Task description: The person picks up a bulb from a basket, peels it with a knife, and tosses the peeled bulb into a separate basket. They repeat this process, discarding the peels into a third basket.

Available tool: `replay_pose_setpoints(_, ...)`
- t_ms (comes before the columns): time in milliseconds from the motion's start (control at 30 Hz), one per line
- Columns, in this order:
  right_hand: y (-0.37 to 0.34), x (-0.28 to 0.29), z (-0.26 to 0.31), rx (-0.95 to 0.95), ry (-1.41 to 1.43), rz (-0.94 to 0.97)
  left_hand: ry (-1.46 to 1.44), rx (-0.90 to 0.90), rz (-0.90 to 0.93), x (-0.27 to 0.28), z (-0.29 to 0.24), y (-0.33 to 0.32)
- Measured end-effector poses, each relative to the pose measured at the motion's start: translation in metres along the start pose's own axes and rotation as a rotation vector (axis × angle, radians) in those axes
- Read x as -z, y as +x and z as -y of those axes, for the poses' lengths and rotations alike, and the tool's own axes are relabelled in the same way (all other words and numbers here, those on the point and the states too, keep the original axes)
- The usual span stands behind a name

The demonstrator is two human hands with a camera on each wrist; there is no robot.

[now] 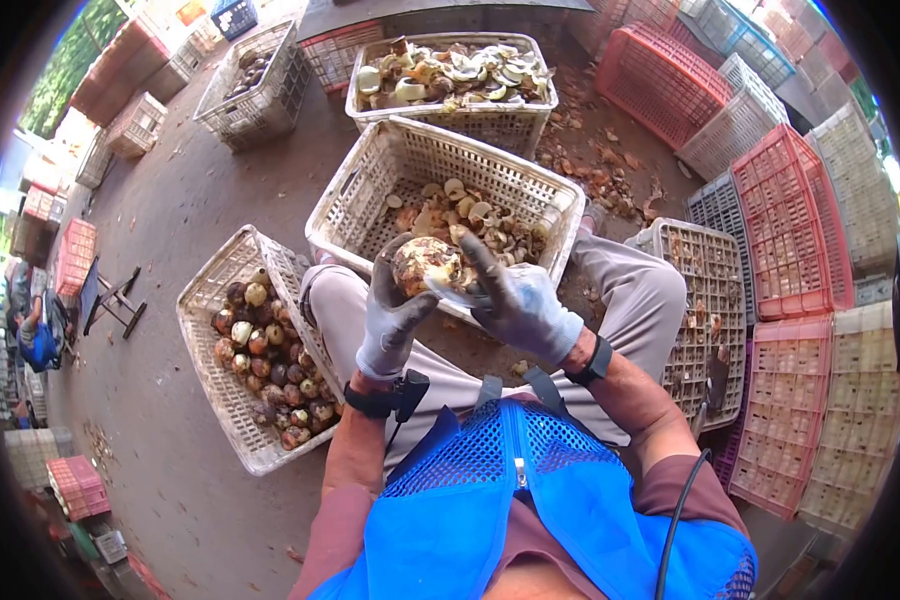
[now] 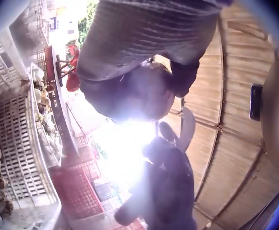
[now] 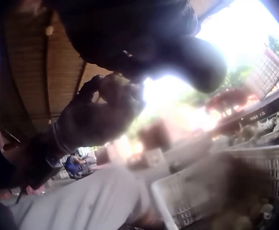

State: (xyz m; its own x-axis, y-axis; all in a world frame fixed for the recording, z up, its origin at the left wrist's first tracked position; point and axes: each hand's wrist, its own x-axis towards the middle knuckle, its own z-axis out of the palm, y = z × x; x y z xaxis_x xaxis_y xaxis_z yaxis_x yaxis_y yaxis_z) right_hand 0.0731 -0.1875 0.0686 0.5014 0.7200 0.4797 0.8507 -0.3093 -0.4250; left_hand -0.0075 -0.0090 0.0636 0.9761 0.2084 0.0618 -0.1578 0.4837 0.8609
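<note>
Left hand (image 1: 392, 318) grips round mottled bulb (image 1: 425, 264) near crate (image 1: 470, 158); right hand (image 1: 530, 308) grips knife (image 1: 454, 290), blade close by

Produce-sorting shed: ribbed roof (image 2: 240, 96), stacked plastic crates (image 1: 795, 220), littered floor (image 1: 160, 260).

Vest (image 1: 585, 505): blue, part mesh-patterned.
Sleeve (image 1: 690, 488) beside vest: maroon. Trousers (image 1: 635, 290) beyond: pale grey. Crate (image 1: 790, 400) right: red, grid-patterned.

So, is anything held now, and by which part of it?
Left hand: a vegetable, around its side. Right hand: a knife; its blade is free, the gripped part is hidden.
</note>
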Motion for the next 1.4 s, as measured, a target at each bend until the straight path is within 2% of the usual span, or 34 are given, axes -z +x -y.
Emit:
replay_pose_setpoints(67,-0.001,-0.009,-0.001,0.02,-0.036,0.013,0.142,0.026,-0.024,-0.001,0.007,-0.001)
replay_pose_setpoints(167,0.0,-0.012,0.001,0.013,-0.073,0.086,0.118,-0.003,-0.017,-0.001,0.011,-0.007)
replay_pose_setpoints(267,-0.001,-0.019,0.004,-0.014,-0.099,0.056,0.095,-0.022,-0.011,0.003,0.016,-0.01)
replay_pose_setpoints(333,-0.002,-0.023,0.006,-0.092,-0.151,0.114,0.079,-0.043,-0.005,0.006,0.019,-0.01)
replay_pose_setpoints(500,0.002,-0.04,0.004,-0.181,-0.139,0.139,0.244,-0.096,-0.115,0.01,0.034,-0.006)
replay_pose_setpoints(567,0.002,-0.044,0.0,-0.139,-0.15,0.099,0.328,-0.108,-0.136,0.011,0.035,-0.005)
replay_pose_setpoints(633,0.001,-0.053,-0.012,-0.066,-0.247,0.036,0.23,-0.047,-0.14,0.012,0.039,-0.005)
replay_pose_setpoints(667,-0.004,-0.061,-0.021,-0.013,-0.22,-0.061,0.184,-0.016,-0.14,0.013,0.04,-0.005)
replay_pose_setpoints(733,-0.013,-0.066,-0.028,-0.053,-0.12,-0.022,0.099,0.035,-0.078,0.013,0.04,-0.004)
replay_pose_setpoints(800,-0.022,-0.066,-0.037,-0.072,-0.209,0.042,-0.03,0.121,-0.039,0.012,0.039,-0.007)
replay_pose_setpoints(833,-0.022,-0.067,-0.039,-0.034,-0.15,0.028,0.003,0.114,-0.014,0.02,0.05,-0.005)
replay_pose_setpoints(933,-0.016,-0.062,-0.037,-0.096,-0.154,0.084,0.13,0.059,-0.009,0.023,0.059,0.001)
replay_pose_setpoints(967,-0.012,-0.058,-0.034,-0.156,-0.137,0.165,0.124,0.057,-0.032,0.023,0.059,0.0)
replay_pose_setpoints(1100,-0.019,-0.078,-0.039,-0.118,-0.096,0.051,-0.017,0.09,-0.042,0.025,0.055,0.0)
replay_pose_setpoints(1200,-0.033,-0.073,-0.047,-0.149,-0.174,0.166,-0.109,0.194,-0.072,0.035,0.063,-0.005)
replay_pose_setpoints(1333,-0.022,-0.068,-0.044,-0.212,-0.275,0.232,-0.12,0.201,-0.013,0.043,0.078,0.005)
replay_pose_setpoints(1400,-0.023,-0.078,-0.054,-0.185,-0.298,0.17,-0.113,0.214,0.035,0.045,0.075,0.009)
